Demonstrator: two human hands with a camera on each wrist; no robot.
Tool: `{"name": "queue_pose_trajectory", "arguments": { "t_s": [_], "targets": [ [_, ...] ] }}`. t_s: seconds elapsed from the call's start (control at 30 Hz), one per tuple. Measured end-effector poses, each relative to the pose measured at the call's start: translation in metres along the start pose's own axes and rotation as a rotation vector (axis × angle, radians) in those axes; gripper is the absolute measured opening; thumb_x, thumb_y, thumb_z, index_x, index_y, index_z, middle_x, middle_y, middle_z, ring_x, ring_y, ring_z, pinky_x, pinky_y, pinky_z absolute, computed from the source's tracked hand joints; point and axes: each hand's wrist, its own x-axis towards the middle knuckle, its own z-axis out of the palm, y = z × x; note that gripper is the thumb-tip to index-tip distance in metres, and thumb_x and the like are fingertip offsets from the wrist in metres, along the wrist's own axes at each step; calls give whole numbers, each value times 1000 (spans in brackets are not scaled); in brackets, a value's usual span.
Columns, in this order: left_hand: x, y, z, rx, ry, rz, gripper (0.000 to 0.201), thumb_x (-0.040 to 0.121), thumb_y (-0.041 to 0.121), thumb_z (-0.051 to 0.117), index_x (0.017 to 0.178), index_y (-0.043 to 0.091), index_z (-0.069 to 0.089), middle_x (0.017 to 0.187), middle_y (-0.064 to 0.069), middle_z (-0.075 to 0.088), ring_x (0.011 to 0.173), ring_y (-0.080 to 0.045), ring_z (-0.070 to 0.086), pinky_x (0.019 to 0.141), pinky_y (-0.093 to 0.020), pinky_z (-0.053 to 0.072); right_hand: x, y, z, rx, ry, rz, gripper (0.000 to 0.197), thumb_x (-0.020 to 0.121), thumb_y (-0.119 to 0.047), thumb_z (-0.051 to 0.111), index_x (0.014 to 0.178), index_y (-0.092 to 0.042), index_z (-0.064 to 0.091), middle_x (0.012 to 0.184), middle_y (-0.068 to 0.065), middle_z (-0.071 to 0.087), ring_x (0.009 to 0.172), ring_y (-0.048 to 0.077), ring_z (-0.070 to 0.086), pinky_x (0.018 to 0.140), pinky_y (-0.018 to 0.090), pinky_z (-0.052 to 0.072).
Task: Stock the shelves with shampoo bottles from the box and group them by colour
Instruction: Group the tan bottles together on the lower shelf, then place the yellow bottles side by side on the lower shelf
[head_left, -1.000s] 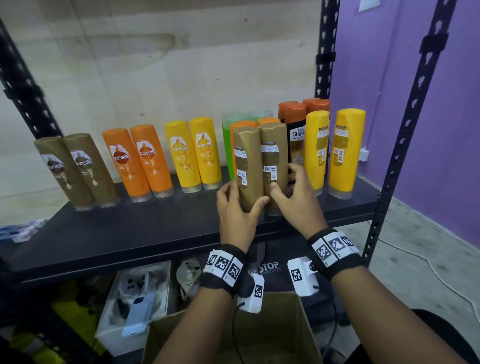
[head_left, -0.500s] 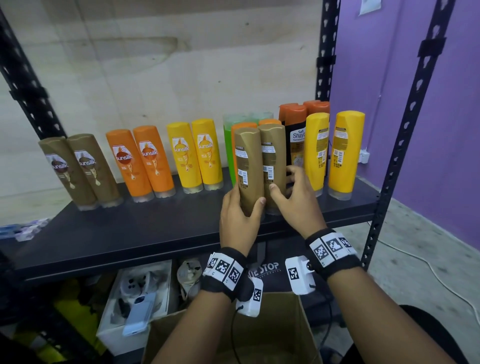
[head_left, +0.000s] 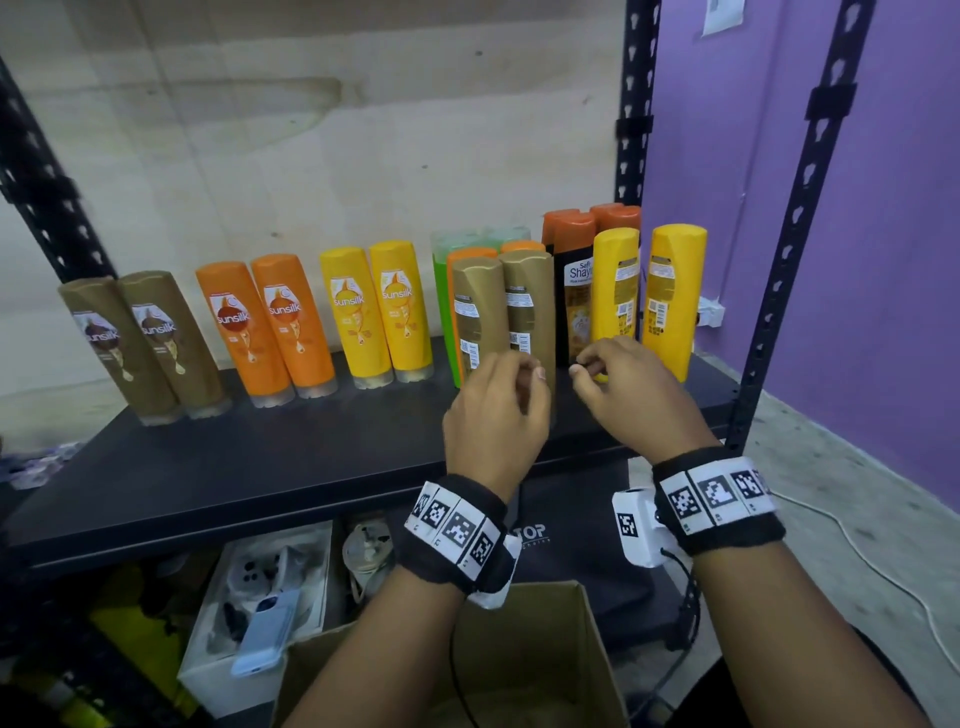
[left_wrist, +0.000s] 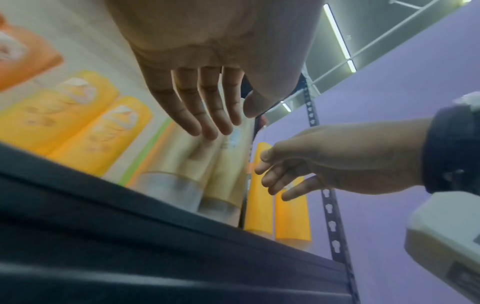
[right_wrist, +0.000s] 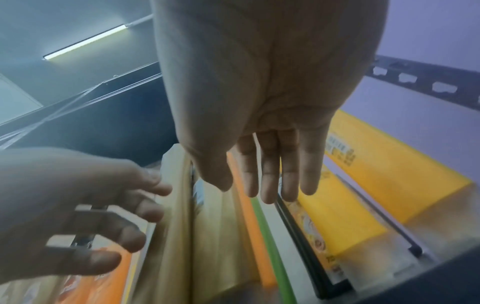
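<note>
Both hands have released the two brown bottles (head_left: 501, 317), which stand at frame centre on the shelf (head_left: 260, 467). Knocking them with a wrist could topple them. Your left hand (head_left: 493, 415) and right hand (head_left: 634, 400) hover just before them, fingers loosely curled, holding nothing.
</note>
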Motion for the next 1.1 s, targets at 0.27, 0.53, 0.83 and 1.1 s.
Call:
{"name": "queue_pose_trajectory", "arguments": {
  "t_s": [0.27,0.53,0.83,1.1],
  "targets": [
    [29,40,33,67,-131,134,23,100,38,53,103,19,65,101,1,62,92,-20,62,68,-40,54,-9,33,-30,-66,67,2,19,100,-27,57,104,-13,70,98,4,62,91,23,59,74,38,49],
    [43,51,84,-114,-132,133,31,96,20,59,123,5,59,120,-13,50,106,-29,58,85,-36,48,-7,68,-33,28,206,143,18,99,-24,56,112,-14,65,112,4,58,98,20,61,85,43,55],
    [59,56,116,-291,-170,-76,84,94,20,61,161,11,12,158,-14,27,141,-29,38,109,-42,41,17,82,-12,281,383,279,57,99,-32,61,149,-18,37,146,7,41,120,6,44,93,28,41],
    [79,55,134,-421,-188,-175,83,97,24,59,162,16,7,145,-13,50,123,-32,58,99,-51,51,37,95,2,803,242,431,57,100,-62,48,149,-39,30,135,-8,55,118,10,59,96,35,49]
  ]
}}
